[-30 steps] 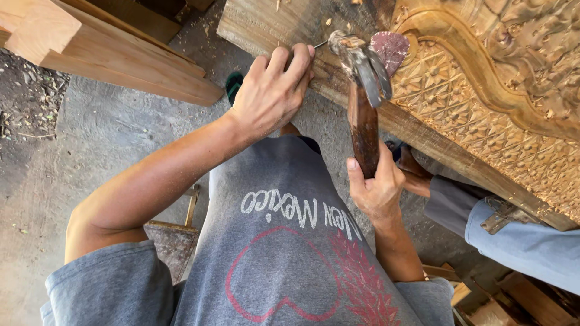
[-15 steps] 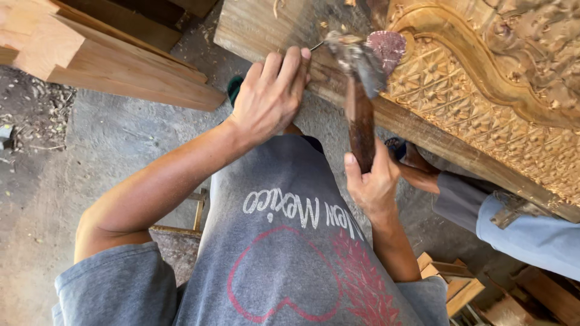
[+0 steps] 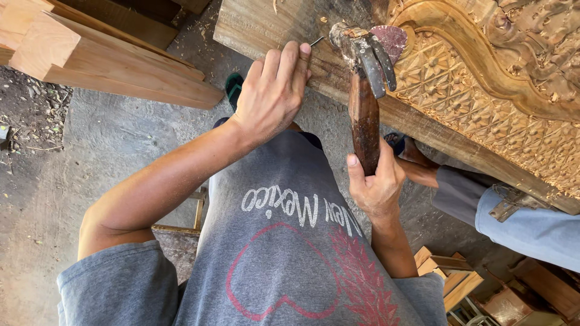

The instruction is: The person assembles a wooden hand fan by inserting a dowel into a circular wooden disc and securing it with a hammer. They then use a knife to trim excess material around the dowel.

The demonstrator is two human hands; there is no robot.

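My left hand [image 3: 272, 90] pinches a thin metal nail [image 3: 316, 41] against the plain lower edge of a carved wooden panel [image 3: 483, 90]. A claw hammer [image 3: 364, 66] with a dark wooden handle is gripped low on that handle by my right hand [image 3: 376, 181]. The hammer's metal head sits just right of the nail, close to the wood. A small piece of reddish sandpaper [image 3: 391, 41] lies on the panel beside the hammer head.
Long wooden beams [image 3: 109, 66] lie on the concrete floor at upper left. Another person's leg in blue trousers [image 3: 531, 223] and a sandalled foot [image 3: 402, 145] are at right, under the panel. Small wooden frames [image 3: 450, 274] sit at lower right. A stool [image 3: 181, 226] is beneath me.
The hammer head has swung slightly, still next to the nail. My left hand has kept its hold on the nail. The view has shifted a little.
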